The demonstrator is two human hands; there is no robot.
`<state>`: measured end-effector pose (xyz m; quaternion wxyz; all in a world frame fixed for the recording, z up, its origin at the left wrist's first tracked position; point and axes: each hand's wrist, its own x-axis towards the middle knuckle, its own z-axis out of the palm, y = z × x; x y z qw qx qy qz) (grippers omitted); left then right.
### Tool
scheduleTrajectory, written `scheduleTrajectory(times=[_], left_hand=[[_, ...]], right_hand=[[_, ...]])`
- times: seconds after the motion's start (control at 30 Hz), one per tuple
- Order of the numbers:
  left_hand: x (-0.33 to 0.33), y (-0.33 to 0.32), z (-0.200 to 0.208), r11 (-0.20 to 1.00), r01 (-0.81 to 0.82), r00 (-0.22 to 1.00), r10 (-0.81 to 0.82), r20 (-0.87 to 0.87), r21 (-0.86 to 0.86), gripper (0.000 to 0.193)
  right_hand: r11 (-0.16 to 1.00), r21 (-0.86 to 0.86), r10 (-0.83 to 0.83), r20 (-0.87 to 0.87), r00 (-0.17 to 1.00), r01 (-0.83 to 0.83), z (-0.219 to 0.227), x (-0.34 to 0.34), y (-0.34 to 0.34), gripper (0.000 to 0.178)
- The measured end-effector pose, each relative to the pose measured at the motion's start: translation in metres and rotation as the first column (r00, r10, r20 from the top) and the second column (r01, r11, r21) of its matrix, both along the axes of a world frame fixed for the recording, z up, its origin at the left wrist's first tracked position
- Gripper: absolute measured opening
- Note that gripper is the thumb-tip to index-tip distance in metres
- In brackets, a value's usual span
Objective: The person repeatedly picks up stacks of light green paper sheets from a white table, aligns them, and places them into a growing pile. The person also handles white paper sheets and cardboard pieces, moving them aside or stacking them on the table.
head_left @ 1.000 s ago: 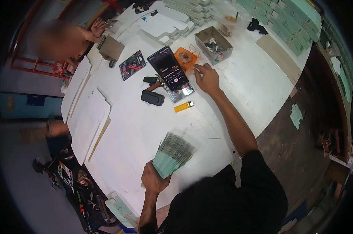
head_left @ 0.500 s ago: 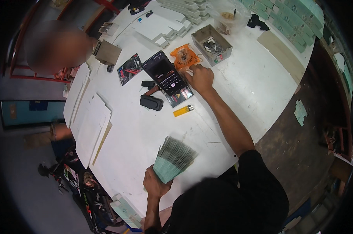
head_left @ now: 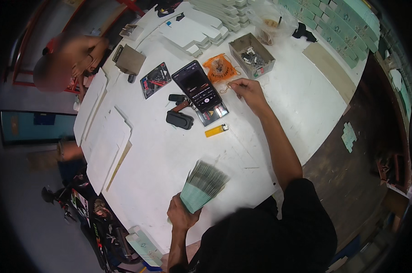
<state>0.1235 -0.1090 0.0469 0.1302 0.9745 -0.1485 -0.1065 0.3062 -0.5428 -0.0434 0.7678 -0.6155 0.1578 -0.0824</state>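
My left hand [head_left: 183,214] is wrapped round the lower end of a thick, fanned stack of pale green paper pieces [head_left: 201,186], near the table's front edge. My right hand [head_left: 247,91] reaches across the table and pinches a thin tan loop that looks like a rubber band [head_left: 224,89]. Just behind that hand lies an orange plastic bag [head_left: 221,68] with small dark contents. A phone [head_left: 192,86] with a lit screen rests to its left, partly on a dark flat pack [head_left: 212,114]. Closer to me is a yellow lighter [head_left: 216,131].
An open grey box of cigarette butts [head_left: 252,55] stands behind my right hand. Left of the phone are a black case [head_left: 179,120] and a blister pack [head_left: 155,80]. White card stacks [head_left: 192,34] and green cartons [head_left: 347,27] fill the back. Another person [head_left: 74,59] is at far left.
My right hand has lifted back from the orange bag, slightly right and nearer, with the tan loop now visible in its fingers. The left hand with the paper stack stays nearly still.
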Motion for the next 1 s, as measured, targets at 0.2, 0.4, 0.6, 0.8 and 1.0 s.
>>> scheduleTrajectory(times=[0.2,0.4,0.6,0.8,1.0], left_hand=[[0.003,-0.004,0.004,0.999,0.027,1.0,-0.027,0.016,-0.018,0.077],[0.002,0.007,0.008,0.997,-0.033,0.999,0.03,-0.046,-0.075,0.078],[0.004,0.049,0.023,0.831,-0.288,0.951,0.192,-0.242,-0.477,0.079],[-0.023,0.098,-0.043,-0.002,-0.666,0.74,-0.127,-0.661,-0.746,0.092],[-0.039,0.068,-0.068,-0.387,-0.738,0.672,-0.357,-0.649,-0.552,0.093]], right_hand=[[0.94,0.341,-0.034,0.178,0.983,-0.029,0.024,-0.042,0.013,0.021],[0.992,-0.072,-0.1,0.006,0.995,0.1,0.039,-0.078,0.041,0.012],[0.224,-0.862,0.375,-0.354,0.857,-0.455,0.015,-0.195,0.074,0.022],[0.68,-0.443,0.549,-0.222,0.806,-0.585,0.045,-0.213,0.122,0.048],[0.201,-0.853,0.642,-0.257,0.723,-0.482,0.066,-0.187,0.221,0.035]])
